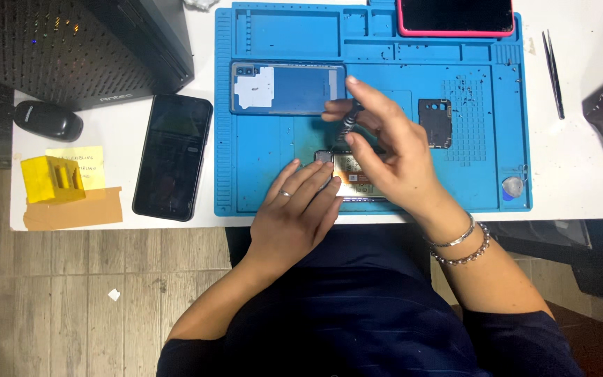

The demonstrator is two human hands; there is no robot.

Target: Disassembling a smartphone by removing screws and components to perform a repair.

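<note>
An opened phone (354, 183) lies on a blue repair mat (266, 174), its insides and battery showing. My left hand (294, 213) rests flat on the phone's left end, holding it down. My right hand (385, 150) is shut on a dark screwdriver (348, 120) that stands upright with its tip at the phone's upper left part. The phone's blue back cover (287, 89) lies on the mat just beyond. A small dark inner plate (435, 123) sits to the right of my right hand.
A black phone (173, 156) lies face up left of the mat. A pink-cased phone (455, 17) is at the mat's far edge. Tweezers (553, 63) lie at right. A computer case (71, 42), a mouse (49, 121) and a yellow block (51, 179) are at left.
</note>
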